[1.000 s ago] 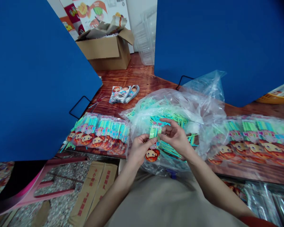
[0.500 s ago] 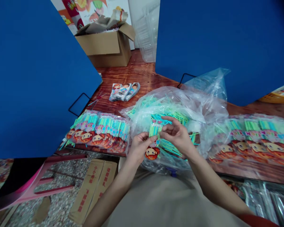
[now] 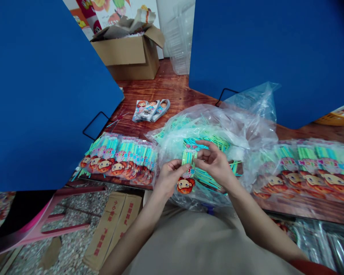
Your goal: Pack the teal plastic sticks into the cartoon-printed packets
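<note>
Between my hands is a small clear plastic packet of green and blue sticks [image 3: 189, 157], printed with a red-haired cartoon face at its lower end. My left hand [image 3: 172, 176] pinches its left side, thumb across the front. At its right edge my right hand [image 3: 213, 162] closes thumb and fingertips on the packet. Just behind and below lies a large open clear plastic bag [image 3: 200, 111] with many loose green and blue sticks [image 3: 208, 179] in it. Filled packets [image 3: 123, 160] lie overlapping in a row to the left. More filled packets [image 3: 309, 164] lie on the right.
Small printed bags [image 3: 150, 110] lie further back on the wooden table [image 3: 172, 86]. An open cardboard box [image 3: 126, 53] and clear plastic containers [image 3: 180, 42] stand behind. Blue panels [image 3: 46, 95] rise on both sides. A pink stool [image 3: 65, 229] and flattened cardboard [image 3: 111, 229] are below left.
The packet has shifted very slightly to the right in my hands. Both hands keep nearly the same grip, and everything else looks the same.
</note>
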`<action>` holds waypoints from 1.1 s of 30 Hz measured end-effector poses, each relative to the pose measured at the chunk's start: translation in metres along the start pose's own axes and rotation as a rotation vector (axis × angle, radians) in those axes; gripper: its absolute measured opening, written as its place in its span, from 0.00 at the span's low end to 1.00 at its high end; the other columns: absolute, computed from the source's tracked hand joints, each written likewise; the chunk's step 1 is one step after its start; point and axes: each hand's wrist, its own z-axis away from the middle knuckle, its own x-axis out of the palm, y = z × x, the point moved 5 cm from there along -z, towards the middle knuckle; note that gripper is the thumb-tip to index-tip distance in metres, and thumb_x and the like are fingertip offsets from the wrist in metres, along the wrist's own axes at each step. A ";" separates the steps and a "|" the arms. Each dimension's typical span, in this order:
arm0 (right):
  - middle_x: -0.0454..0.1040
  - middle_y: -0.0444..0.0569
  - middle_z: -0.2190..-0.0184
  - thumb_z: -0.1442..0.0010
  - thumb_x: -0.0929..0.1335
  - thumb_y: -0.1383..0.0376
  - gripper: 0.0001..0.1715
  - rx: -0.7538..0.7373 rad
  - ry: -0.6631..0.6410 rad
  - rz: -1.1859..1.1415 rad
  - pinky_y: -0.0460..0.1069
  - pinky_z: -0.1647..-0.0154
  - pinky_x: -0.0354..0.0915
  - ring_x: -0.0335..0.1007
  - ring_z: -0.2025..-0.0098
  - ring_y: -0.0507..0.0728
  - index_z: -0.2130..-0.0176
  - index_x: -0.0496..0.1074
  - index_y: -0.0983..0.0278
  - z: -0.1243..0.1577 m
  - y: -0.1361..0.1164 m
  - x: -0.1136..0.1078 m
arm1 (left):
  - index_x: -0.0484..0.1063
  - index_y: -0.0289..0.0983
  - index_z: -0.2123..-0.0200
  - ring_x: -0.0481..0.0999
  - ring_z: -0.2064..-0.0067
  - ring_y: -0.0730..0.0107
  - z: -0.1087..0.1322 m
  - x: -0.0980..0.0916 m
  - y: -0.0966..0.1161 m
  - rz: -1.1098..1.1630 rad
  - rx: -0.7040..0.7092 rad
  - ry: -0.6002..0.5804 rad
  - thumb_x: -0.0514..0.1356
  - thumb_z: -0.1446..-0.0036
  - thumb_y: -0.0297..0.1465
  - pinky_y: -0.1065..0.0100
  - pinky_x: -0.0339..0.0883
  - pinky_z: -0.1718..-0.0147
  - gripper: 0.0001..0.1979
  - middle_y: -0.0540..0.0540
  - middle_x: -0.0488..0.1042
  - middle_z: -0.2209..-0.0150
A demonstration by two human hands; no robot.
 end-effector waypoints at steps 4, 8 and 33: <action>0.68 0.39 0.72 0.50 0.75 0.63 0.31 0.001 0.011 -0.015 0.48 0.70 0.63 0.64 0.73 0.50 0.48 0.67 0.58 0.000 0.001 0.001 | 0.80 0.34 0.73 0.70 0.73 0.74 0.000 0.000 0.001 -0.019 0.013 -0.006 0.76 0.64 0.40 0.71 0.63 0.69 0.18 0.49 0.77 0.75; 0.65 0.38 0.73 0.50 0.75 0.65 0.30 -0.015 0.024 -0.016 0.47 0.72 0.61 0.62 0.74 0.49 0.49 0.67 0.58 0.000 -0.002 0.002 | 0.81 0.34 0.71 0.70 0.73 0.75 -0.001 0.000 -0.001 -0.021 0.009 -0.020 0.76 0.64 0.40 0.71 0.63 0.69 0.19 0.48 0.78 0.74; 0.70 0.42 0.71 0.47 0.74 0.65 0.28 -0.033 0.036 0.020 0.48 0.74 0.61 0.63 0.73 0.52 0.48 0.67 0.55 0.005 -0.001 0.006 | 0.79 0.34 0.71 0.68 0.72 0.76 0.001 -0.001 -0.002 0.010 0.009 -0.006 0.76 0.63 0.38 0.73 0.61 0.69 0.18 0.50 0.76 0.74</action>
